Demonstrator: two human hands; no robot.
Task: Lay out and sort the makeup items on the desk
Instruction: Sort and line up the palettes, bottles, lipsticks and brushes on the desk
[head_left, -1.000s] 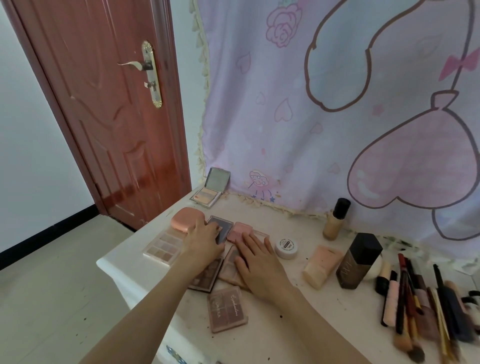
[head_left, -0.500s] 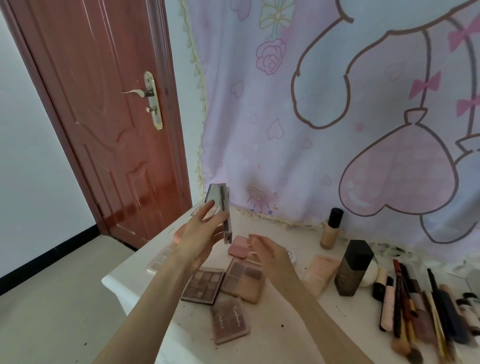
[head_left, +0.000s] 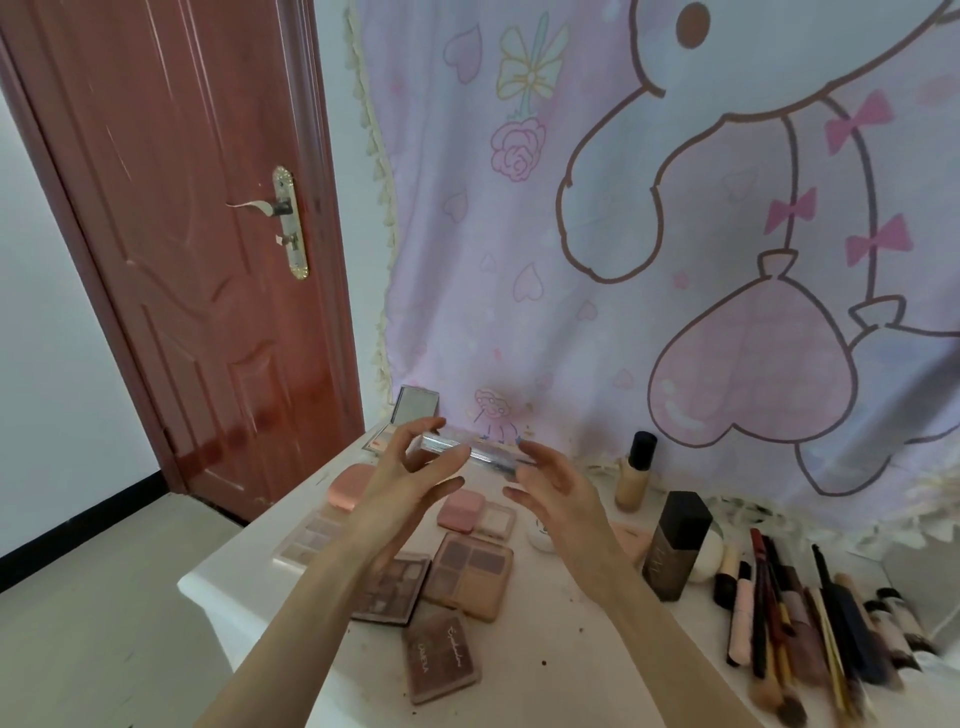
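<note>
raised above the white desk (head_left: 545, 675), near its rounded left edge: slim silvery compact (head_left: 470, 448), held edge-on between left hand (head_left: 410, 470), fingers curled about its left end, and right hand (head_left: 553, 486), fingers loosely bent at its right end, contact hard to judge. beneath, on the desktop: four-pan palette (head_left: 470, 574), dark palette (head_left: 392, 587) partly hidden by the left forearm, lettered palette (head_left: 440, 654) with cursive script, not legible. at right: dark bottle (head_left: 675, 545), brushes (head_left: 795, 639) cut off by the frame. bare desktop in front, between the forearms.
</note>
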